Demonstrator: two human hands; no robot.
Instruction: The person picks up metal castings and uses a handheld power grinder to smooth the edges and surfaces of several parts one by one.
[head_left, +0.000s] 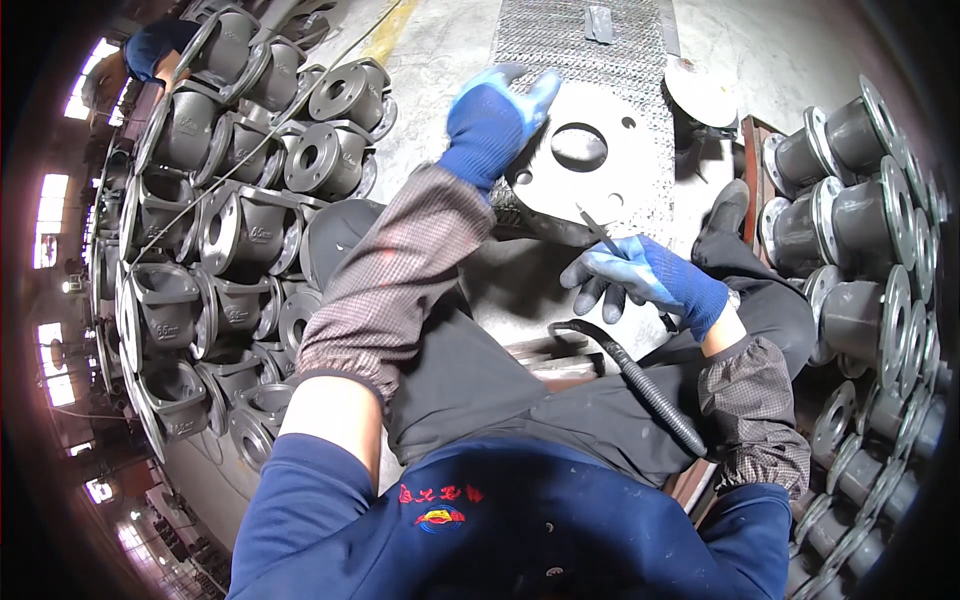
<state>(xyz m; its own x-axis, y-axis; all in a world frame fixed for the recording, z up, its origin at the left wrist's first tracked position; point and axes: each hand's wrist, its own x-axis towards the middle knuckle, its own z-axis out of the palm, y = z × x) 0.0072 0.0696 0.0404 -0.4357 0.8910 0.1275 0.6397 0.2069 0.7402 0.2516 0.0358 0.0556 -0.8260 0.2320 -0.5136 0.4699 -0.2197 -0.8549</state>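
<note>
My left hand [497,118], in a blue knit glove with a pale coated palm, rests at the upper left edge of a flanged metal casting [572,112]. Its thumb and fingers are spread, the thumb touching the rim. The casting's bright round flange faces up, with a large centre hole and smaller holes around it. My right hand [640,278], gloved alike, is closed around a slim, dark, pointed tool [597,228]. The tool's tip lies close to a small hole at the flange's near side; whether it touches cannot be made out.
A black corrugated hose [640,383] curves across my lap. Grey flanged castings [240,235] are stacked at left, more flanged pipe pieces [850,220] at right. A textured metal plate [540,40] lies beyond the casting. Another person [160,50] bends at the far left.
</note>
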